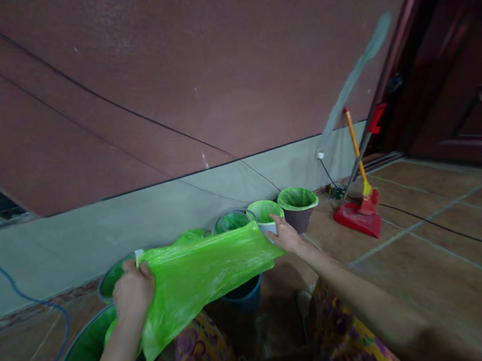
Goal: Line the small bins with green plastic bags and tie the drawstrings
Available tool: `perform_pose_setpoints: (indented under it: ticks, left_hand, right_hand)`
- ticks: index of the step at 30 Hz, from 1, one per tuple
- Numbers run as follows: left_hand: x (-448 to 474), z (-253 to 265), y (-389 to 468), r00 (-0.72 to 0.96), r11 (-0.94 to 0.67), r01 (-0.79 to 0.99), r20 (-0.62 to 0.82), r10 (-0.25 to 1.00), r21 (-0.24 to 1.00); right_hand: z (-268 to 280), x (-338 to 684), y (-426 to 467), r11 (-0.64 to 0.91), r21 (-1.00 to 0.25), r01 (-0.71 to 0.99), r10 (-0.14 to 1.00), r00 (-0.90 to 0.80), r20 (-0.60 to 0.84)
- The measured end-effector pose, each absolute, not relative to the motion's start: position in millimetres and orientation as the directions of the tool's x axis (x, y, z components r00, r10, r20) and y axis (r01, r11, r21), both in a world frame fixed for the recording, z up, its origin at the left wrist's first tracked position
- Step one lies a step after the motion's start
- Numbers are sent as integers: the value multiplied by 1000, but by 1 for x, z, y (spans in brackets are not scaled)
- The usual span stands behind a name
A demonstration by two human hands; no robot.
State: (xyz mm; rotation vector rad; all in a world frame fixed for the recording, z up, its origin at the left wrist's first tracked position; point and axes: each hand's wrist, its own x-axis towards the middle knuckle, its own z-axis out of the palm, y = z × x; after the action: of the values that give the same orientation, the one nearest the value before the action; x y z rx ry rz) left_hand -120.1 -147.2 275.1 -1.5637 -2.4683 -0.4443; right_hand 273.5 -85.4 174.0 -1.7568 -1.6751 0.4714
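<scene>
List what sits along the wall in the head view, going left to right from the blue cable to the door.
Blue cable → left hand gripping the green bag → right hand at the bag's other end → brown bin with green liner → red dustpan → dark door.

Six bins: brown (298, 215), white (265, 216), grey (231, 222), blue (245, 294), two at left (109, 281) (82, 350); one green bag (201, 269); one dustpan (358, 217).
</scene>
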Motion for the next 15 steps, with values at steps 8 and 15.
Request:
perform_pose_setpoints:
  ticks: [8, 15]
  left_hand:
    - [-93, 255, -112, -410, 427, 904, 240, 880, -20]
    - [-62, 201, -72, -299, 314, 945, 145, 943, -92]
  right_hand:
    - [114, 191, -117, 281, -621, 732, 920, -389, -42]
    - [30, 155, -108, 134, -640, 757, 861, -408, -303]
